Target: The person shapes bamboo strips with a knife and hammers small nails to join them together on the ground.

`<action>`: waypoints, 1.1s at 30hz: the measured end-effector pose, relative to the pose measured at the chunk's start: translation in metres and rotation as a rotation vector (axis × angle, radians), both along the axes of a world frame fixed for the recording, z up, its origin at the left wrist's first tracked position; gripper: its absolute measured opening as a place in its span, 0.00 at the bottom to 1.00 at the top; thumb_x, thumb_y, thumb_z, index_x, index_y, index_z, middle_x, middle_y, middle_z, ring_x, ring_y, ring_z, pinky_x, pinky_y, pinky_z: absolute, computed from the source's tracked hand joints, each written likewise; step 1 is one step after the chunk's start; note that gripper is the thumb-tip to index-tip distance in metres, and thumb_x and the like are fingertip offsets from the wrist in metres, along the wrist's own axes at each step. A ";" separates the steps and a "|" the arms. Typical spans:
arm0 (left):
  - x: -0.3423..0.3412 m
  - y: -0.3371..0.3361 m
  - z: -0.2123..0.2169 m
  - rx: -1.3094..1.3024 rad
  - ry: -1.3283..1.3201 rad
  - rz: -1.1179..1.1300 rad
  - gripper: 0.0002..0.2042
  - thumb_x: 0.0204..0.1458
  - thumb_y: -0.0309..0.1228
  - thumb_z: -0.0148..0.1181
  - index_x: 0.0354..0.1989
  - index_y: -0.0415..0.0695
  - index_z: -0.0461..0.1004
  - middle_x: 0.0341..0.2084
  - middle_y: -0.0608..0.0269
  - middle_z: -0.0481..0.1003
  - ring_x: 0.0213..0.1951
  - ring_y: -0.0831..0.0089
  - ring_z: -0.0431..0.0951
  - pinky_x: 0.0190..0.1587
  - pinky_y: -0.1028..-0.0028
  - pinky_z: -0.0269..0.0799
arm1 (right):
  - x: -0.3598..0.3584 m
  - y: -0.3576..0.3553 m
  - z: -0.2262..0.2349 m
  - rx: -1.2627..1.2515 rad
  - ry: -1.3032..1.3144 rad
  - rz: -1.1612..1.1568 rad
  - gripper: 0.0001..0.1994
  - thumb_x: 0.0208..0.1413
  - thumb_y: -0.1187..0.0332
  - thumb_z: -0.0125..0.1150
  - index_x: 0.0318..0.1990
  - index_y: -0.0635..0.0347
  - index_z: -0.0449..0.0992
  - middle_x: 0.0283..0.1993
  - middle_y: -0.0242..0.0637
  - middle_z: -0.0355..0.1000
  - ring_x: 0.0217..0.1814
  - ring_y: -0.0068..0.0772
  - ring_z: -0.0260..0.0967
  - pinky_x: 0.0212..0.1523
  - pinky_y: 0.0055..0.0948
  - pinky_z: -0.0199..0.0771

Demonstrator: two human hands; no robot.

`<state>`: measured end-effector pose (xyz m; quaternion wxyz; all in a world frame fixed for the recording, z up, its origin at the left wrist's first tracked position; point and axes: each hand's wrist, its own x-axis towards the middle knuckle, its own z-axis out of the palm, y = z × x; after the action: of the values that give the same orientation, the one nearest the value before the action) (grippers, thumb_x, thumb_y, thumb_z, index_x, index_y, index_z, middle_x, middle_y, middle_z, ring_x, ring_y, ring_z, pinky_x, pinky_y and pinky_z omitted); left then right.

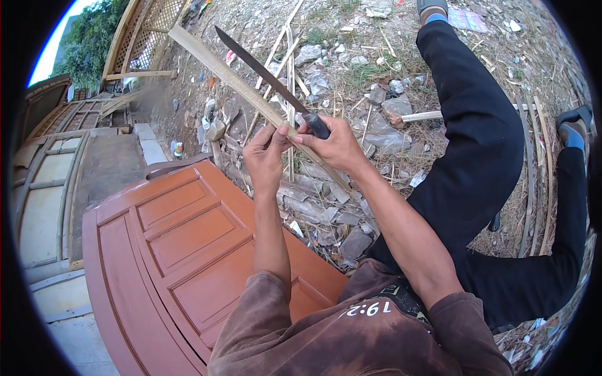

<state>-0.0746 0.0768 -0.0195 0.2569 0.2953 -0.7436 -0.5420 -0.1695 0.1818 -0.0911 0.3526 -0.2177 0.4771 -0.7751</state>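
Note:
My left hand (266,158) pinches a long, flat bamboo strip (219,72) between thumb and fingers. The strip slants from the upper left down past both hands to the lower right. In my right hand (335,145) is the black handle of a machete (266,74), its dark blade pointing up and left. The blade runs beside the strip, with a gap between them toward the tip. My right thumb also presses on the strip, close to the left hand's fingers.
A reddish-brown panelled door (194,250) lies at the lower left. Stones (385,135), litter and thin bamboo strips (530,182) cover the ground. My legs (476,125) stretch out on the right. A lattice panel (153,34) stands at the upper left.

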 end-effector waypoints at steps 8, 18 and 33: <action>-0.007 -0.004 0.006 0.057 -0.020 -0.053 0.12 0.60 0.30 0.61 0.39 0.30 0.79 0.29 0.62 0.76 0.32 0.74 0.81 0.36 0.75 0.83 | -0.003 -0.002 -0.005 -0.037 -0.028 -0.042 0.10 0.48 0.67 0.75 0.30 0.62 0.78 0.25 0.25 0.72 0.28 0.14 0.64 0.29 0.22 0.65; 0.019 -0.057 0.037 -0.085 -0.133 0.189 0.13 0.59 0.34 0.63 0.44 0.35 0.79 0.23 0.73 0.69 0.22 0.87 0.69 0.24 0.81 0.78 | -0.023 0.003 -0.010 -0.003 0.021 -0.173 0.12 0.48 0.66 0.75 0.27 0.60 0.75 0.23 0.24 0.70 0.24 0.14 0.62 0.26 0.22 0.62; 0.026 -0.232 0.025 -0.985 -0.597 0.228 0.28 0.58 0.44 0.62 0.59 0.36 0.69 0.54 0.46 0.72 0.58 0.58 0.71 0.59 0.64 0.66 | -0.005 -0.003 -0.040 0.111 -0.066 -0.157 0.14 0.46 0.64 0.77 0.29 0.58 0.74 0.25 0.24 0.69 0.27 0.17 0.63 0.31 0.22 0.65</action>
<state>-0.0484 -0.1551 0.0051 0.1998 0.3591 -0.9117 0.0050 -0.1744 0.1788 -0.1311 0.3180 -0.1340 0.5229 -0.7794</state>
